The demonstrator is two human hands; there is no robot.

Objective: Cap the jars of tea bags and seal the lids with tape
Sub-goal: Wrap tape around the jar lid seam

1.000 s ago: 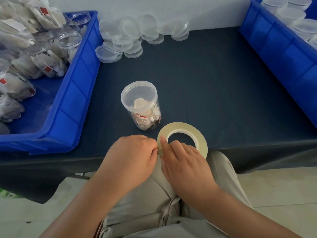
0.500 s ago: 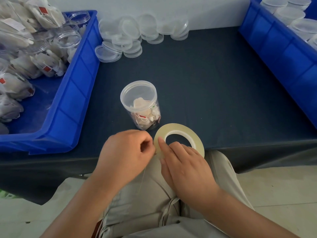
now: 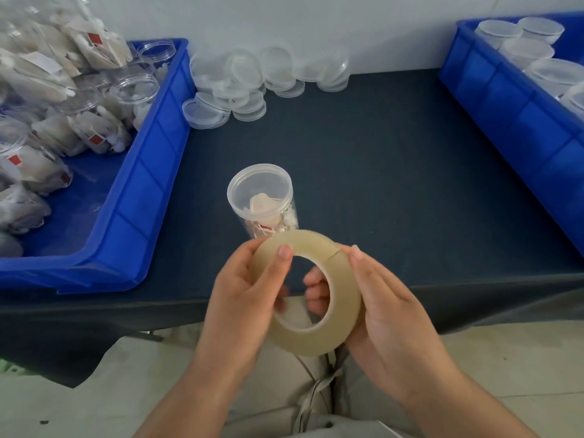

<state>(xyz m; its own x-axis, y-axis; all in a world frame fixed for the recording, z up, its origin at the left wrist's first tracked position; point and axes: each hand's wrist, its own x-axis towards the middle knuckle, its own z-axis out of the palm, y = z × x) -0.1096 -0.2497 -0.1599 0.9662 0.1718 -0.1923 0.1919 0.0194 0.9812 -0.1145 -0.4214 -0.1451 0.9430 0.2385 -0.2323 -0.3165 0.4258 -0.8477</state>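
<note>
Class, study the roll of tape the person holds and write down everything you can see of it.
The roll of tape is a wide, flat ring of pale beige tape with a large round hole. It is held tilted in the air over the near edge of the table, just in front of the capped jar. The left hand pinches its left side, thumb on the face. The right hand cups its right rim, fingers showing through the hole.

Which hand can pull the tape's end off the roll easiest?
Probably the right hand: its thumb tip sits just beside the thin line across the roll, which looks like the tape's end. The left hand pinches the roll farther from it.
</note>
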